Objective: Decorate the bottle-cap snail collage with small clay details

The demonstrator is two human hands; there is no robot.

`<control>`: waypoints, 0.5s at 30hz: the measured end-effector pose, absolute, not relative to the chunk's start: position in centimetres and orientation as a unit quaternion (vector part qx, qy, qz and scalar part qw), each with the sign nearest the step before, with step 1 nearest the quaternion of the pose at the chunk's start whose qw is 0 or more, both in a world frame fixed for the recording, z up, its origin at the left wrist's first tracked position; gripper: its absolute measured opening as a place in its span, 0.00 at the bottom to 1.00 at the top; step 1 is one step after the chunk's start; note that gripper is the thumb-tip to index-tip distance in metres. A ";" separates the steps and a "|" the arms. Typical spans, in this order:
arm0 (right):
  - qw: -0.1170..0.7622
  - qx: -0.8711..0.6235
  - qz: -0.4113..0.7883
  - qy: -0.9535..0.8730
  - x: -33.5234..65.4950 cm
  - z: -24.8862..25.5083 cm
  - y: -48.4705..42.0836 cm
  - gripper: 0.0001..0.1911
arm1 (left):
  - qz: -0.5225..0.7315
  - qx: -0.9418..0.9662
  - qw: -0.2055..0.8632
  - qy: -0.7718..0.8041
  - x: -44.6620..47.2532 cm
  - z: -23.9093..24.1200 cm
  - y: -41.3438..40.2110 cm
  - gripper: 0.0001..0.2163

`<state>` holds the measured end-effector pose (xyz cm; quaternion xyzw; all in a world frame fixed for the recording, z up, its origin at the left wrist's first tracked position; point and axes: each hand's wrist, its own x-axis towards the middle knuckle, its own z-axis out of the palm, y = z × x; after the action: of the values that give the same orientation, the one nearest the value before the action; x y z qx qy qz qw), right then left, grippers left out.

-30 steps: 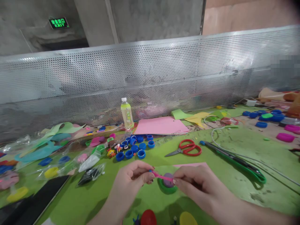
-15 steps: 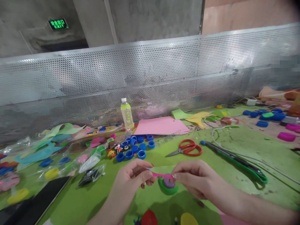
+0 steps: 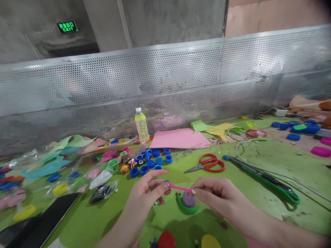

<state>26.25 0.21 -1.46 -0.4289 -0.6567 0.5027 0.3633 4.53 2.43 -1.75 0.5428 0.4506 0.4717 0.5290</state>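
A long holed metal screen [image 3: 181,79] runs across the back of a table [image 3: 258,162] covered in green. A pink sheet of paper [image 3: 179,138] lies flat near the screen, beside a small bottle [image 3: 141,126] that stands upright. Red-handled scissors [image 3: 208,163] lie to the right of a loose bunch of blue caps [image 3: 152,162].

Closer in, the person's left hand [image 3: 148,193] and right hand [image 3: 219,198] are raised a little over the table, near each other. Each hand is pinched closed on one end of a thin pink strip [image 3: 179,188], which is stretched between their fingertips.

Just under the right end of the strip, a green shape [image 3: 187,208] lies on the table with a purple disc [image 3: 189,199] on top of it. I cannot tell whether the strip touches the disc. A red cap [image 3: 167,240] and a yellow cap [image 3: 210,242] sit at the near edge.
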 end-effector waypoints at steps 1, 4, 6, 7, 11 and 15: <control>0.366 -0.428 0.496 -0.661 26.3 -1.5 0.2 0.17 | 0.472 0.542 0.526 0.454 4.5 -1.8 2.5 0.15; 0.374 -0.425 0.476 -0.673 26.4 -1.6 0.2 0.17 | 0.473 0.546 0.514 0.463 4.5 -1.7 2.5 0.12; 0.375 -0.421 0.464 -0.683 26.5 -1.7 0.2 0.17 | 0.472 0.549 0.509 0.466 4.6 -1.7 2.4 0.09; 0.376 -0.418 0.457 -0.689 26.6 -1.8 0.2 0.17 | 0.472 0.550 0.507 0.466 4.6 -1.6 2.3 0.08; 0.367 -0.415 0.404 -0.728 26.7 -2.1 0.1 0.16 | 0.475 0.553 0.506 0.461 4.7 -1.5 2.3 0.06; 0.356 -0.425 0.353 -0.754 26.7 -2.2 0.2 0.16 | 0.467 0.557 0.513 0.457 4.8 -1.4 2.4 0.07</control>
<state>26.67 0.18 -2.18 -0.4254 -0.7537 0.3529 0.3555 4.83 2.37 -1.41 0.5574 0.4566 0.4666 0.5130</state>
